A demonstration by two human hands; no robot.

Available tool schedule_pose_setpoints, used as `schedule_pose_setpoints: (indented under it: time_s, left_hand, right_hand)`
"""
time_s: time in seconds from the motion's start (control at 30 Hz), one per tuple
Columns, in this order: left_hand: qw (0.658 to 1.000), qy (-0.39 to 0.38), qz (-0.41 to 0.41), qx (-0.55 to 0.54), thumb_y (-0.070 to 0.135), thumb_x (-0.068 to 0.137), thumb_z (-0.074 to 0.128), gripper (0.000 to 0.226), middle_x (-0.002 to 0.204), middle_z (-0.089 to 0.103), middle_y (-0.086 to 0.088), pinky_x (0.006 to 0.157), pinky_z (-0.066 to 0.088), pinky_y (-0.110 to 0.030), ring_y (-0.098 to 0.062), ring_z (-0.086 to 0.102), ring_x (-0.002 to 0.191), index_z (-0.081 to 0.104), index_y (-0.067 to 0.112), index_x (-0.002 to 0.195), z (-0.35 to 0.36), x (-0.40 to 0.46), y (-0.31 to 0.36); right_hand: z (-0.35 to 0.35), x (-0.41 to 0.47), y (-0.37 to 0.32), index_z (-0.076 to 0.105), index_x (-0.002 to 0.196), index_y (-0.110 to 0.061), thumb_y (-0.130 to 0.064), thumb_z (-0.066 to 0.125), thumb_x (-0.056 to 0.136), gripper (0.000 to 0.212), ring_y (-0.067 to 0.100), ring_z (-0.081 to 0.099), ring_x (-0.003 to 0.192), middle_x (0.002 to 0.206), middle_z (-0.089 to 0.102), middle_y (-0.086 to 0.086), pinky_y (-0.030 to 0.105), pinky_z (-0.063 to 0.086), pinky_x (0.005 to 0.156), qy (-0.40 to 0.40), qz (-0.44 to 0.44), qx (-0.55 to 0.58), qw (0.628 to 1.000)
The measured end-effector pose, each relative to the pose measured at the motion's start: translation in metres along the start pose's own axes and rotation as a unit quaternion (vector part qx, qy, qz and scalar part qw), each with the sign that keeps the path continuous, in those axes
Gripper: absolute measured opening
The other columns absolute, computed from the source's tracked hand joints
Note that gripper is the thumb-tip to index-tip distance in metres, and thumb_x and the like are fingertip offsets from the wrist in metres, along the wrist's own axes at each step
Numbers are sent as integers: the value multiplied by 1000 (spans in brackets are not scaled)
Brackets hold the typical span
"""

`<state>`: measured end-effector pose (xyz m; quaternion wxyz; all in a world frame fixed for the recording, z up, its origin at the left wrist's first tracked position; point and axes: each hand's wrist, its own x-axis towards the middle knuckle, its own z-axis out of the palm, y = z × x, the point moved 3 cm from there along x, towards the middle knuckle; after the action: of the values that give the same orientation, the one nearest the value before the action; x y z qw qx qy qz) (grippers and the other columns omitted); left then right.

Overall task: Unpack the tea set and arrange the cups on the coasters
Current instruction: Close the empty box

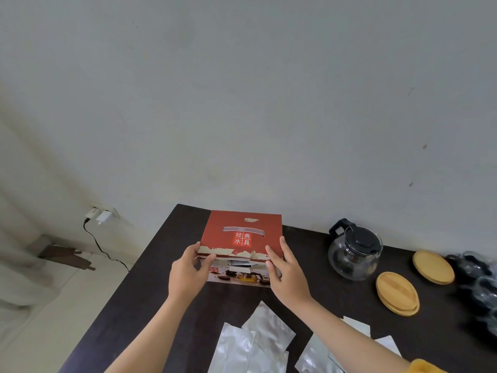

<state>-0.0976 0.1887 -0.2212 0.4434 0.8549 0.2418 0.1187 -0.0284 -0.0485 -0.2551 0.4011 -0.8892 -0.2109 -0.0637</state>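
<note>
I observe the red tea set box [243, 238] on the dark table [161, 251], at its far left. My left hand [185, 270] and right hand [286, 270] grip its near edge, one at each corner, fingers curled on the lid.

Illumination was soft, diffuse and moderately dim, with no single source identifiable. The wall [242, 90] rendered as flat grey with a slight falloff toward the corners. Shadows on the dark table [150, 278] were faint and lacked hard edges. Mild glare appeared on the silver foil packets [258, 343] and the glass teapot [353, 251]. Wide-angle distortion bent the table edges. The left margin and the glass cups [481, 281] at the right edge were blurred.
</note>
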Motion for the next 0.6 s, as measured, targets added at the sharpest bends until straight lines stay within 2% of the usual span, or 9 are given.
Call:
schedule_pose_setpoints:
  time_s: [0.07, 0.13, 0.23, 0.3, 0.5, 0.6]
  left_hand:
    - [1000, 10, -6, -6, 35, 86, 66, 51, 114, 68, 0, 79, 57, -32, -15, 66, 99, 52, 13, 130, 0, 0, 0]
    - [1000, 24, -12, -13, 34, 86, 66, 46, 112, 68, -2, 75, 57, -28, -14, 66, 94, 54, 12, 125, 1, 2, 2]
    - [999, 32, -26, -26, 32, 85, 67, 36, 107, 68, -1, 72, 55, -27, -10, 62, 86, 56, 12, 114, 2, 3, 6]
    - [998, 39, -40, -38, 30, 84, 69, 31, 103, 67, -2, 72, 55, -28, -12, 61, 85, 55, 13, 106, 2, 3, 6]
    - [995, 60, -65, -55, 28, 82, 72, 30, 93, 63, 0, 67, 48, -20, -12, 61, 82, 55, 12, 101, 2, 4, 6]
    - [994, 71, -70, -53, 31, 82, 71, 29, 88, 63, 1, 62, 46, -19, -14, 62, 81, 55, 12, 96, 3, 5, 5]
  right_hand:
    - [3, -2, -1, 49, 140, -23, -57, 31, 95, 59, 20, 24, 146, 159, 19, 0, 35, 40, 109, 3, 3, -6, 1000]
    - [4, -2, 0, 48, 140, -23, -62, 25, 93, 66, 20, 23, 146, 159, 19, -1, 34, 39, 108, 4, 7, -7, 1000]
    - [5, 0, 0, 50, 139, -21, -36, 47, 97, 44, 20, 25, 145, 158, 19, -1, 29, 38, 107, 9, 4, 0, 1000]
    - [4, 1, 0, 51, 138, -20, -26, 53, 97, 42, 20, 28, 144, 157, 22, 1, 25, 36, 106, 17, 6, 8, 1000]
    - [2, 1, -2, 56, 134, -18, -22, 57, 95, 39, 19, 32, 142, 155, 29, 5, 16, 33, 104, 32, 8, 36, 999]
    - [1, 1, -2, 57, 133, -17, -20, 58, 94, 39, 20, 34, 140, 154, 32, 7, 20, 36, 103, 43, 1, 40, 998]
